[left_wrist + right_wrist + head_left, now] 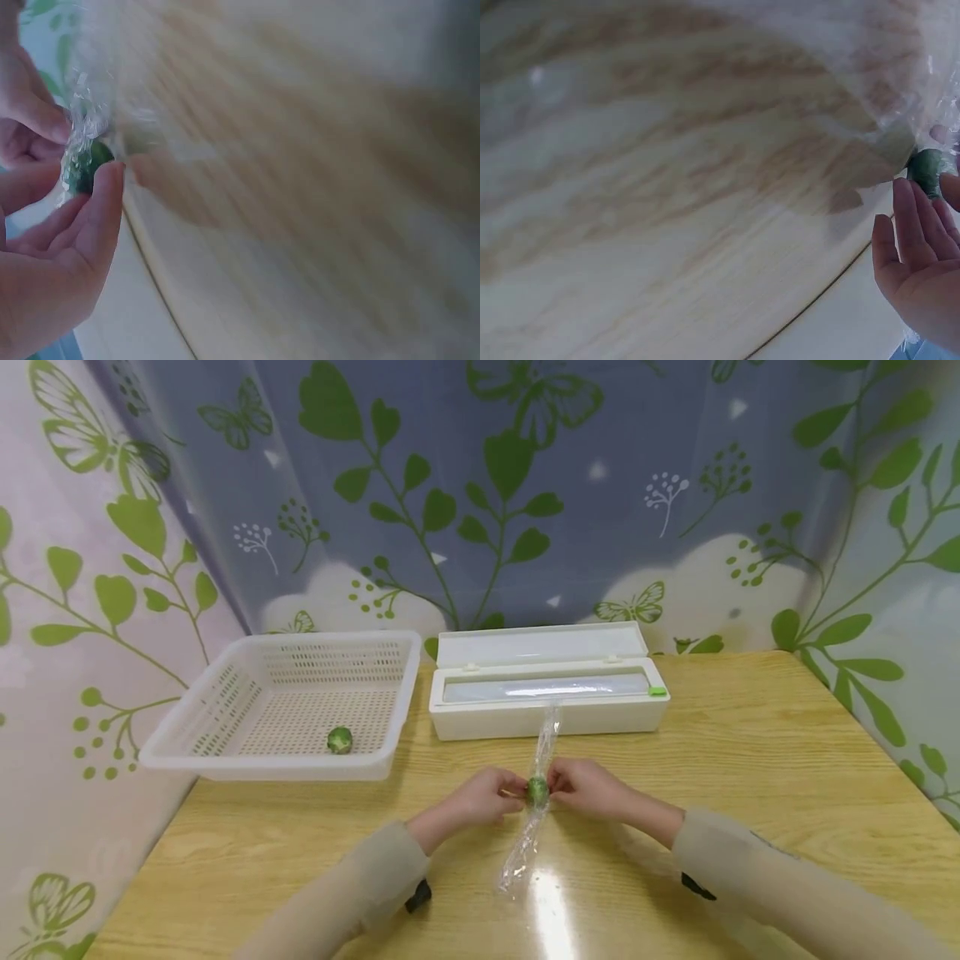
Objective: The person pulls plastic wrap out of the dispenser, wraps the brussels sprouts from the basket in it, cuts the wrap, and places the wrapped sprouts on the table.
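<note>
A Brussels sprout (537,792) is enclosed in a twisted strip of clear plastic wrap (521,853) over the table. My left hand (491,795) pinches it from the left, and in the left wrist view the sprout (91,166) shows between thumb and fingers. On the other side, my right hand (588,787) holds the wrapped sprout between thumb and fingers. In the right wrist view the sprout (930,169) is partly hidden at the edge. The strip runs back to a white wrap dispenser (551,720), whose lid (542,646) stands raised.
To the left stands a white plastic basket (277,764) with another Brussels sprout (340,740) in it. A green slider (657,692) sits at the dispenser's right end. Behind the wooden table (757,760) hangs a patterned curtain (450,485).
</note>
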A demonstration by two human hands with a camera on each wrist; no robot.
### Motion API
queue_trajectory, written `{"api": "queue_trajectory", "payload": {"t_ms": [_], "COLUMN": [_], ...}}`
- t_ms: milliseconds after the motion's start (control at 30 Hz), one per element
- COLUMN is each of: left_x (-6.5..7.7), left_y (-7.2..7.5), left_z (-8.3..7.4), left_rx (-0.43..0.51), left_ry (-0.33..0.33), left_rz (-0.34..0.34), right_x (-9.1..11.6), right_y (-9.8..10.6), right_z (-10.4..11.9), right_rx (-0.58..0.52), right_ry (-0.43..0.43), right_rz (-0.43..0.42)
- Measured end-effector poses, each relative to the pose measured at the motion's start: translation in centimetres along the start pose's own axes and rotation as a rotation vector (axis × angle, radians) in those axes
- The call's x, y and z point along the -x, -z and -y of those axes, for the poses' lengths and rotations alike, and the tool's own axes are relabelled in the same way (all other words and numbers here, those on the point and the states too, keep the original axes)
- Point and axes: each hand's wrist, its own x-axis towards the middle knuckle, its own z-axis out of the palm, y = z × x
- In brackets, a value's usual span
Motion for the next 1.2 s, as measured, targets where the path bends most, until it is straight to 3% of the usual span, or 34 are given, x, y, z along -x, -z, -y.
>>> {"api": "queue_trajectory", "payload": {"t_ms": [167,367,467,633,833,967,1200], "left_x": [-0.6,-1.0,-1.1,-1.5,-1.9,-1.9,-1.9], "left_y": [0.6,1.2,1.5,1.7,1.8,2.1,2.1], "left_z": [0.3,0.4,0.4,0.7,1.3,1.3,0.8], "left_rx": [0.012,0.145,0.184,0.301,0.492,0.371,-0.041], "left_ry": [0.029,0.072,0.09,0.124,0.165,0.145,0.019], "left_rz": [0.047,0.084,0.088,0.092,0.024,-0.008,-0.029], "right_x": [-0.2,-0.2,-0.4,-0.9,-1.7,-2.0,-2.4], "right_y": [0.2,-0.1,-0.4,-0.7,-0.8,-0.8,-0.5], "right_z": [0.2,0.8,0.8,0.6,0.4,0.2,-0.5], "right_rx": [0.178,0.507,0.605,0.659,0.651,0.609,0.395], "right_ry": [0.086,0.414,0.515,0.538,0.44,0.381,0.256], "right_rz": [-0.017,-0.101,-0.111,-0.13,-0.148,-0.163,-0.147]}}
